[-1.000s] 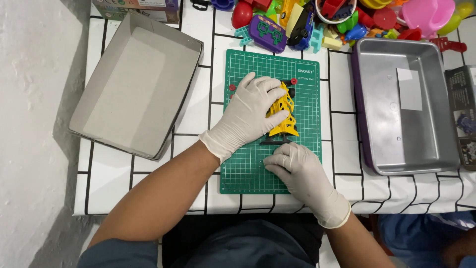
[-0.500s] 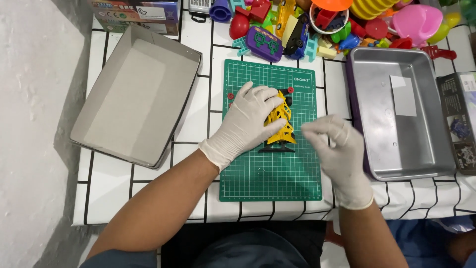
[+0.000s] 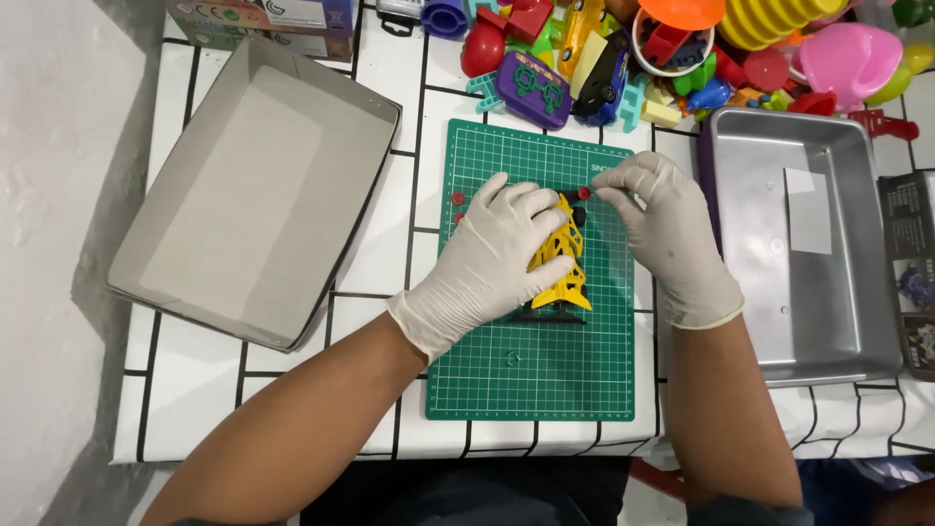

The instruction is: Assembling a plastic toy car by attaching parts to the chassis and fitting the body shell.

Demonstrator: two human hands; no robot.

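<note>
A yellow plastic lattice toy [image 3: 562, 261] on a black base lies on the green cutting mat [image 3: 531, 375]. My left hand [image 3: 487, 261], in a white glove, rests over it and holds it down. My right hand [image 3: 667, 229], also gloved, pinches a small red round piece [image 3: 584, 193] at the toy's far end. Two more small red pieces [image 3: 458, 199] lie on the mat just left of my left fingers.
An open grey cardboard box lid [image 3: 248, 190] lies to the left. A metal tray [image 3: 794, 244] with a white paper slip sits to the right. A heap of coloured plastic toys [image 3: 672, 49] lines the far edge. A dark printed booklet [image 3: 911, 273] lies at far right.
My right hand has moved from the near side of the toy up to its far end and now pinches a red piece. My left hand stays on the toy.
</note>
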